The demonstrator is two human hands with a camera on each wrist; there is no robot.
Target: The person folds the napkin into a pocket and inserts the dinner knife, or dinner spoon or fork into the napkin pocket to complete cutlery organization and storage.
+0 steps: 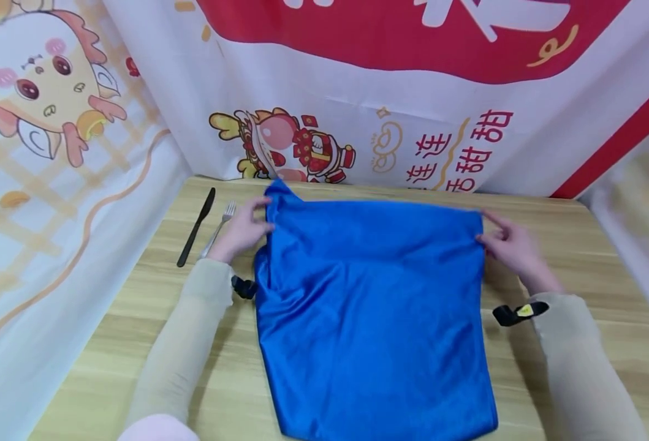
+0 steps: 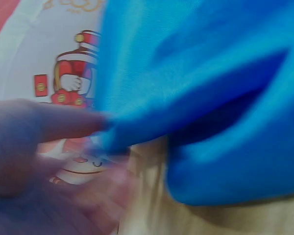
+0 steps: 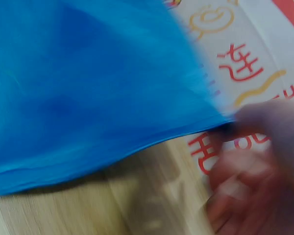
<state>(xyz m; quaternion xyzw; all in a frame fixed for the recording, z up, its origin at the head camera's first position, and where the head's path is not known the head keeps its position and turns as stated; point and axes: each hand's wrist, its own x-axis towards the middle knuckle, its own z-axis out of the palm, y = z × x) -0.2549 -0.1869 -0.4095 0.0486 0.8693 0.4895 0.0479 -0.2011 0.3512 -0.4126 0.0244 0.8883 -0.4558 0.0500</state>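
Observation:
A shiny blue cloth [image 1: 379, 324] covers the middle of the wooden table, its far edge raised and a loose flap sticking up at the far left. My left hand [image 1: 242, 228] pinches its left edge near that flap. At the far right corner, my right hand [image 1: 513, 245] holds the cloth between thumb and finger. In the left wrist view the cloth [image 2: 210, 107] is blurred and folds over itself beside the thumb. The right wrist view has the cloth's hem [image 3: 88, 169] stretching away from the pinching fingers, lifted off the tabletop.
Left of my left hand lie a black knife [image 1: 196, 229] and a silver fork [image 1: 226, 214], the fork partly hidden by the hand and sleeve. A printed white curtain [image 1: 357, 141] hangs along the far edge of the wooden table [image 1: 120, 343], and another [image 1: 81, 257] along its left side.

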